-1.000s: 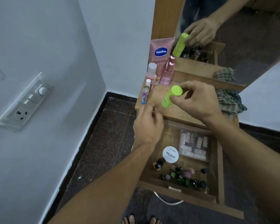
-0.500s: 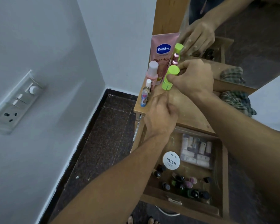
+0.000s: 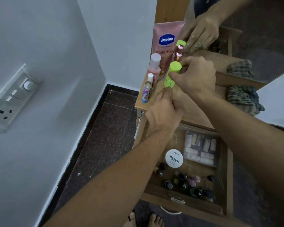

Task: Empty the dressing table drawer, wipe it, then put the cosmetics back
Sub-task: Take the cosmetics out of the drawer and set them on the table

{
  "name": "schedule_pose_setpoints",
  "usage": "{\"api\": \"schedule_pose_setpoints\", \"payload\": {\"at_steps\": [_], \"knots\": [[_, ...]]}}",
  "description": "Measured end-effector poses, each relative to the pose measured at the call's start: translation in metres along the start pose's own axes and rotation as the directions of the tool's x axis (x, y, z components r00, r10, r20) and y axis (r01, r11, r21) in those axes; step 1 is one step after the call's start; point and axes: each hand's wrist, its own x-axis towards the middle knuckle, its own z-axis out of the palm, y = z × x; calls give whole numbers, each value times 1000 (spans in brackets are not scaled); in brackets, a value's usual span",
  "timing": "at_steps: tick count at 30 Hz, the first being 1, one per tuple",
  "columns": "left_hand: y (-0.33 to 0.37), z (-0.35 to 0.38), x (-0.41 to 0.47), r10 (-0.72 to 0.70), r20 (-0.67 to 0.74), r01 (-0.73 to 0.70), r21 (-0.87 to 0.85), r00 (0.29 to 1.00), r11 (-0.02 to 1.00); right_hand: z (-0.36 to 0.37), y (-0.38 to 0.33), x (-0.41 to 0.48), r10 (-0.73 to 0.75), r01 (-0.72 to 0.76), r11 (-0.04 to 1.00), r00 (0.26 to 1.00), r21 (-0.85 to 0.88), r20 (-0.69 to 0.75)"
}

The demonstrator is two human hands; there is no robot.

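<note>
Drawer (image 3: 229, 169) of the wooden dressing table stands pulled open toward the person, with cosmetics inside it. At the drawer's back lie a white round tub (image 3: 173, 158) printed "NAIL POLISH" and, to its right, a clear pouch (image 3: 200, 150) of pale tubes; near the drawer's front sits a cluster of small dark nail polish bottles (image 3: 185, 184). Beyond the drawer, over the table top (image 3: 195, 112), the right hand (image 3: 197, 77) grips a lime-green stick (image 3: 172, 74), thumb and fingers curled round its body, the stick tilted with its cap up. The left hand (image 3: 164, 112) hovers just above the drawer's back edge, fingers curled, fingertips close to the stick's base; whether they touch it or pinch anything cannot be told. Farther beyond the drawer, along the table's left edge, stand a blue-based lip balm (image 3: 145, 94), a pink bottle with a white cap (image 3: 155, 66), a pink Vaseline tube (image 3: 166, 40) and a rose-gold capped bottle (image 3: 179, 53). A checked cloth (image 3: 243, 97) lies beyond the drawer's right corner, beside the mirror (image 3: 252, 30). Bare toes (image 3: 143, 220) show on the floor below the drawer.
</note>
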Motion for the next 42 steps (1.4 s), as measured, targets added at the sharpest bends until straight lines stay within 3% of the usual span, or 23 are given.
{"api": "schedule_pose_setpoints", "payload": {"at_steps": [4, 9, 12, 13, 15, 17, 22, 26, 31, 34, 37, 40, 42], "knots": [[-2, -3, -2, 25, 46, -24, -24, 999, 999, -5, 4, -6, -2, 2, 999, 1000, -47, -14], [-23, -8, -17, 122, -15, -122, -255, 992, 959, -19, 15, -59, -14, 11, 1000, 992, -21, -129], [-42, -13, -34, 82, -147, -121, -282, 986, 952, -19, 24, -113, -118, 116, 993, 984, 22, 136], [-48, -16, -38, 49, -170, -97, -285, 984, 953, -19, 26, -129, -150, 152, 988, 946, 15, 286], [-61, -22, -44, 4, -183, -56, -282, 983, 958, -17, 31, -155, -184, 270, 961, 792, -63, 582], [-74, -27, -48, -16, -186, -35, -266, 982, 963, -12, 34, -173, -188, 411, 903, 643, -127, 743], [-84, -35, -60, -41, -159, 2, -239, 986, 971, 0, 38, -189, -137, 489, 857, 524, -165, 840], [-84, -36, -68, -33, -137, 0, -235, 990, 972, 6, 38, -192, -181, 563, 811, 497, -157, 849], [-87, -36, -73, 16, -137, -48, -230, 990, 972, 9, 34, -195, -223, 584, 798, 517, -150, 826], [-89, -37, -75, 12, -154, -49, -239, 988, 970, 1, 27, -185, -241, 560, 812, 577, -163, 780], [-83, -39, -73, -16, -187, -36, -272, 982, 962, -19, 13, -159, -245, 449, 879, 713, -160, 657], [-70, -42, -66, -17, -209, -48, -300, 978, 953, -41, -1, -120, -236, 306, 946, 878, -110, 416], [-61, -40, -62, -6, -212, -63, -313, 977, 948, -48, -11, -93, -223, 261, 960, 932, -101, 286]]}}
